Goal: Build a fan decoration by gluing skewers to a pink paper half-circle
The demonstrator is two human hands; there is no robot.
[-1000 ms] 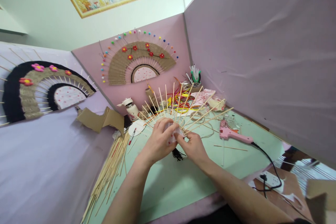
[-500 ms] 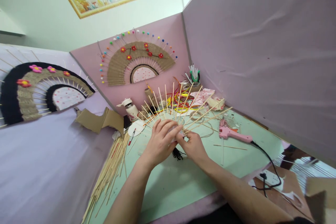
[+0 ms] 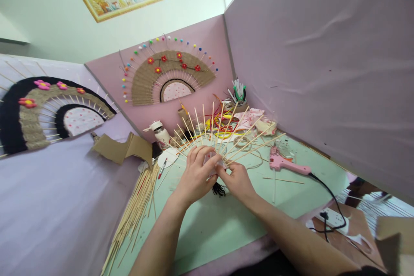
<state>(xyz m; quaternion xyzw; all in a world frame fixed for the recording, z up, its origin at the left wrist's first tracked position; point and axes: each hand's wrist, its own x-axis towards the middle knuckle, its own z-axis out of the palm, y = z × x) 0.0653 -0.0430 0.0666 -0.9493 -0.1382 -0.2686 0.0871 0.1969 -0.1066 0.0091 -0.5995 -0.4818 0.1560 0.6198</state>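
Note:
Over the green table, several thin wooden sticks (image 3: 203, 125) fan outward from a small base covered in pink-dotted white fabric (image 3: 210, 158). My left hand (image 3: 199, 174) lies over the left and front of this base, its fingers curled round it. At the base's right corner, my right hand (image 3: 235, 180) pinches the edge between thumb and fingers. A black yarn tassel (image 3: 219, 189) hangs below, between my hands. Much of the base is hidden under my fingers.
Loose sticks (image 3: 132, 211) lie at the left, by a marker (image 3: 162, 168) and white disc (image 3: 168, 158). A pink glue gun (image 3: 287, 164) with a black cord sits right. Colored cords, a bottle (image 3: 161, 133) and cloth (image 3: 249, 118) stand behind. Finished fans (image 3: 171, 73) hang on the partitions.
The fan of sticks has tilted very slightly, its tips shifting left at the left side. Both hands keep their hold in nearly the same place.

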